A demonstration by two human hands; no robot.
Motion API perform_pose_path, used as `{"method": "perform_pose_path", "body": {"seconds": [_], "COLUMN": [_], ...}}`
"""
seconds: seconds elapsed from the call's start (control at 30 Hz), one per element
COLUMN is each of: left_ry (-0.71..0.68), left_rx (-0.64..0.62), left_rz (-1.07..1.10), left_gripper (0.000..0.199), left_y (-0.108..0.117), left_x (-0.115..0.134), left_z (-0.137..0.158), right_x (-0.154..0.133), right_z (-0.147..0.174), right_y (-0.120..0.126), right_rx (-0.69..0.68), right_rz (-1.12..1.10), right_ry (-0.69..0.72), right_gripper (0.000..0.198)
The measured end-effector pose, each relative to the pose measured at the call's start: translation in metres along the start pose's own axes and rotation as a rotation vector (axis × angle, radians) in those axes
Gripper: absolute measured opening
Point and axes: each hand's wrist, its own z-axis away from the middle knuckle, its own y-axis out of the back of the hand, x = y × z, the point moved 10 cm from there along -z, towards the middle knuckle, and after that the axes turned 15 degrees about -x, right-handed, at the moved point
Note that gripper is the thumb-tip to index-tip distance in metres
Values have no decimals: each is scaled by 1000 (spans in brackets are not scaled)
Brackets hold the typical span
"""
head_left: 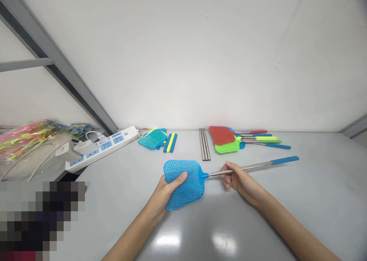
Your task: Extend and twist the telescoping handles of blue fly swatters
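Gripping blue swatter head (191,186) with left hand (168,192), right hand (242,181) grasping metal rod (256,166) between head and blue handle (285,160).

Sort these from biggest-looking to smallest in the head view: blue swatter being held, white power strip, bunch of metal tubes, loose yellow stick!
Held blue swatter (being nearer may help)
White power strip
Metal tubes
Yellow stick

The grey counter (321,184) is glossy, with two glare spots toward the front. Farther back, left to right, lie a power strip (111,141), piled heads (155,138), three grips (170,143), steel rods (204,144) and overlapping swatters (222,135).
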Motion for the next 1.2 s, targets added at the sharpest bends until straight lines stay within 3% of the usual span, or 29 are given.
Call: {"method": "perform_pose_path", "body": {"seconds": [0.27, 0.47, 1.2], "left_ry": [-6, -16, 18], "left_rx": [-3, 31, 69], "left_rz": [-3, -6, -14], "left_gripper": [42, 40, 43], "left_y": [7, 15, 24], "left_x": [-4, -3, -7], "left_z": [-2, -3, -6], "right_x": [-12, -21, -46], "right_z": [4, 11, 36], "right_y": [16, 43, 89], "right_rx": [105, 238, 481], "right_rz": [-136, -297, -311], "right_ry": [100, 166, 376], "right_gripper": [25, 20, 21]}}
